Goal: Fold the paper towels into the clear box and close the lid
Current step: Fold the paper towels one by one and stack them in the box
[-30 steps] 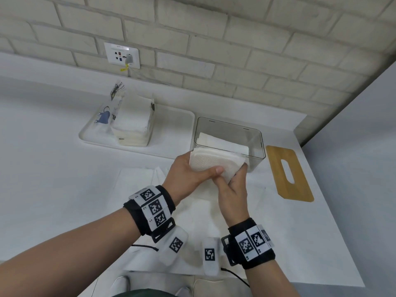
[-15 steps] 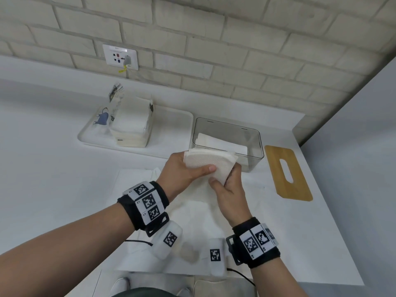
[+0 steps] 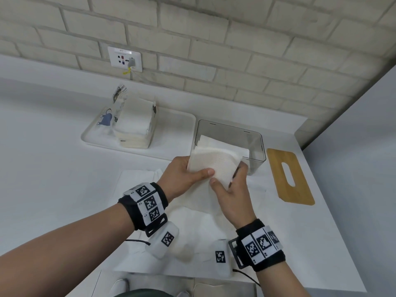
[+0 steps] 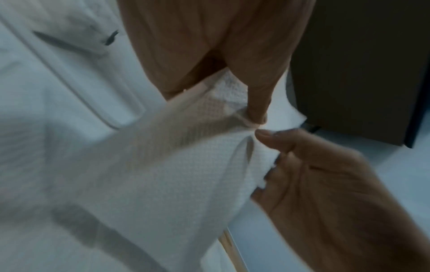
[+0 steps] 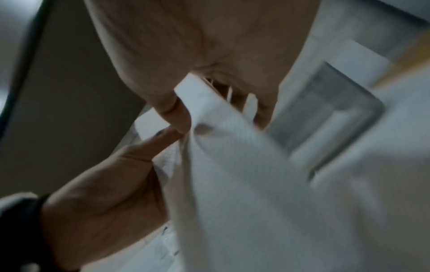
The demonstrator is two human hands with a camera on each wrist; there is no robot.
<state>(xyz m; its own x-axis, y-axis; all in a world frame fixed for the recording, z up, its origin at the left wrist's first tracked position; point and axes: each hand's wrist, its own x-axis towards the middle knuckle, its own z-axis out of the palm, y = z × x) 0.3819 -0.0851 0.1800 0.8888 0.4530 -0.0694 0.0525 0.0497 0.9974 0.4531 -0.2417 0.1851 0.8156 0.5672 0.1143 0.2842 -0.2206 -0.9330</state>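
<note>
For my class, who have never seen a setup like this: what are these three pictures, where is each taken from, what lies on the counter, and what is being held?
No machine here: a person works with bare hands, wearing cameras. The wide picture comes from a head camera looking down; the two close, blurry ones come from cameras strapped at each wrist, beside the black bands with square markers.

The left hand and right hand each grip a folded paper towel, thumb on top, at the near edge of the clear box, which already holds a towel. More towels lie spread on the white counter beneath the hands. The wooden lid with a slot lies to the right, off the box. On the left, a white tray carries an opened towel pack.
</note>
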